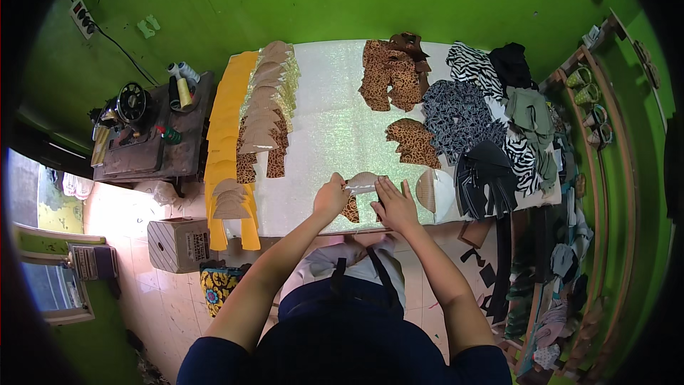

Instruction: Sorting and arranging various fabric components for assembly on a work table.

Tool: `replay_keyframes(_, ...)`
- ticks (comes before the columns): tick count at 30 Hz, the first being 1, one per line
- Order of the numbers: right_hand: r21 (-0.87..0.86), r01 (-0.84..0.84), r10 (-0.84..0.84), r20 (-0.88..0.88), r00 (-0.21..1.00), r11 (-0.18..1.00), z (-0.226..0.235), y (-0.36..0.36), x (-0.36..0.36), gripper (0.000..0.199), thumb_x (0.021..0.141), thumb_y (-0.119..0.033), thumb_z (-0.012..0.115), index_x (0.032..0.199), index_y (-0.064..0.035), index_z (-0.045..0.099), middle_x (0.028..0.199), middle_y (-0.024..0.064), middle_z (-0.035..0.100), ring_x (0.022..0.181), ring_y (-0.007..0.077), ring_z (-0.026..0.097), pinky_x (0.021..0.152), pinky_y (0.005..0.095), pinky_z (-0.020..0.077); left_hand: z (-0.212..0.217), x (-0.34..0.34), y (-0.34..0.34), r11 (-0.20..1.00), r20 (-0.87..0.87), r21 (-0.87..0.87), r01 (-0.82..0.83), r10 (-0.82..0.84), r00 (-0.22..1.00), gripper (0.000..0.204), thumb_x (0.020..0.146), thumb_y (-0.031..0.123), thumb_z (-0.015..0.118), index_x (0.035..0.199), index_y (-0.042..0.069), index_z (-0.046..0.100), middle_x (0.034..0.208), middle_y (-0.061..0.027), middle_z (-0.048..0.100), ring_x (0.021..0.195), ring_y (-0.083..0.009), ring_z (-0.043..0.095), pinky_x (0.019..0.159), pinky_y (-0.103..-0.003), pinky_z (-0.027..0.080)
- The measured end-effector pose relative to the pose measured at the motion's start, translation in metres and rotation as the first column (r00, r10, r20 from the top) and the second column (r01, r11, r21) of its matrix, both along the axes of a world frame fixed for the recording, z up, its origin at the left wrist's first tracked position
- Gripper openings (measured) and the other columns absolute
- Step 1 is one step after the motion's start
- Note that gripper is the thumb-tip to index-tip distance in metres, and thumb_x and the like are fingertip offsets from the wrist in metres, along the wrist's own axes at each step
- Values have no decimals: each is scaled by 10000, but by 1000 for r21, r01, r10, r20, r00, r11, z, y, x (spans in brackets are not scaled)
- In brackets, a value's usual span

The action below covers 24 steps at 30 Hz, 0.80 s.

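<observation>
At the table's near edge lies a tan half-round piece [365, 182] with a shiny pale strip along its lower side. It sits over a leopard-print fabric piece [350, 211], which shows below it. My left hand [330, 197] is closed at the left end of the tan piece, its fingertips partly hidden. Stretched fingers of my right hand [395, 204] lie flat on the piece's right side. Just right of that hand is a tan ribbed half-round piece [425, 190] beside a white one [443, 196]. More leopard-print pieces [412, 142] lie farther back.
Overlapping tan half-rounds [265, 96] and yellow strips [221, 150] line the table's left side. Black cut pieces [486, 178], dark patterned fabric [456, 120] and zebra-print fabric [476, 68] fill the right. A sewing machine [132, 103] stands left, above a cardboard box [178, 244].
</observation>
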State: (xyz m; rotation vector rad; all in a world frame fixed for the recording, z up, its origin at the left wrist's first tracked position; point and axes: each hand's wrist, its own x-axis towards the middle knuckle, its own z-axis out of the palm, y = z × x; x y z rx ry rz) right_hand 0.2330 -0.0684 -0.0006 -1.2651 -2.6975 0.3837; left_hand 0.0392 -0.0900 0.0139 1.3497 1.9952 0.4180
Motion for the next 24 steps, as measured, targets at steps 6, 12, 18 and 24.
replay_keyframes(6, 81, -34, 29, 61, 998, 996, -1, 1, 6, 588, 861, -424, 411, 1297, -32, 357, 1364, 86, 339, 1280, 247, 272, 1044, 518, 75, 15, 8, -1, 967, -269, 176, 185, -133, 954, 363, 724, 162, 608, 1041, 62, 462, 1030, -137, 511, 943, -298, 529, 754, -386, 457)
replay_keyframes(12, 95, -46, 39, 72, 997, 994, 0, 12, 17, 617, 865, -445, 392, 1303, -15, 340, 1366, 116, 325, 1303, 260, 214, 1041, 526, 45, 2, 6, 5, 943, -263, 235, 238, -174, 949, 340, 681, 89, 604, 1004, 39, 511, 1019, -144, 480, 935, -320, 504, 782, -392, 448)
replay_keyframes(18, 36, -20, 23, -82, 996, 999, 8, 23, 3, 468, 852, -280, 473, 1242, -29, 408, 1312, 161, 353, 1286, 309, 221, 1002, 603, 65, -9, 4, 8, 959, -218, 182, 219, -178, 960, 274, 684, 65, 582, 953, 34, 536, 979, -165, 509, 898, -328, 513, 776, -398, 441)
replay_keyframes(24, -53, 5, -15, -200, 980, 999, 5, 37, -9, 267, 786, -162, 569, 1026, -57, 519, 1201, 163, 379, 1213, 360, 276, 992, 583, 115, -6, -2, 7, 936, -174, 231, 266, -229, 958, 167, 708, 62, 572, 872, 35, 554, 762, -160, 572, 793, -340, 552, 726, -393, 442)
